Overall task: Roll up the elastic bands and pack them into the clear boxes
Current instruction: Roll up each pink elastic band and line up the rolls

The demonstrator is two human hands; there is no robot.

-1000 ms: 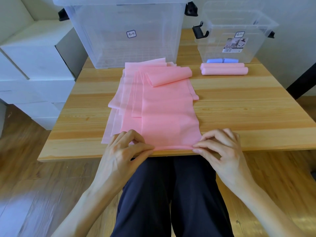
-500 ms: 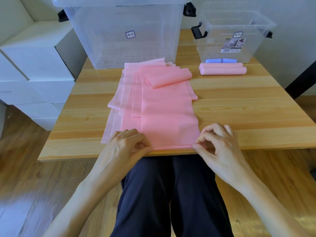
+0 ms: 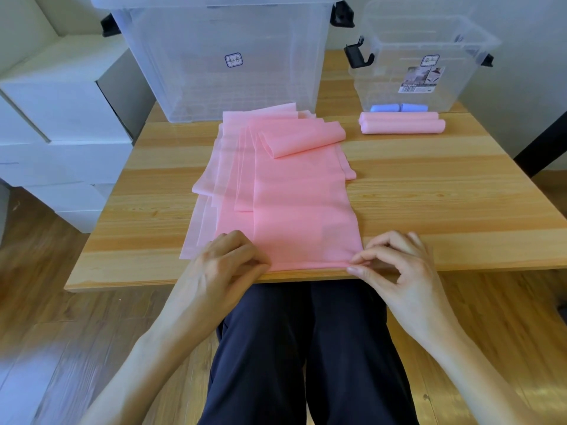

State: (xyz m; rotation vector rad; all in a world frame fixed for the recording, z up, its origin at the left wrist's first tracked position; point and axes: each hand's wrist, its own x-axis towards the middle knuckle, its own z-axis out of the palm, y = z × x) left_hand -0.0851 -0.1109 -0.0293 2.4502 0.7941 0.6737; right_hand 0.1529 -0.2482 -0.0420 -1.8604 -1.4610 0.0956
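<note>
Pink band [image 3: 302,216] pinched at its near edge by both hands.
It lies flat on top of a stack of bands on the tabletop [image 3: 445,191]; left hand [image 3: 225,265] and right hand [image 3: 395,265] curl their fingers on its near corners. Two pink rolls [image 3: 402,123] lie before the small clear box [image 3: 423,56], beside the large box [image 3: 227,56].

Single head-worn view, forward and down (wide-angle), close over table [image 3: 429,191].
</note>
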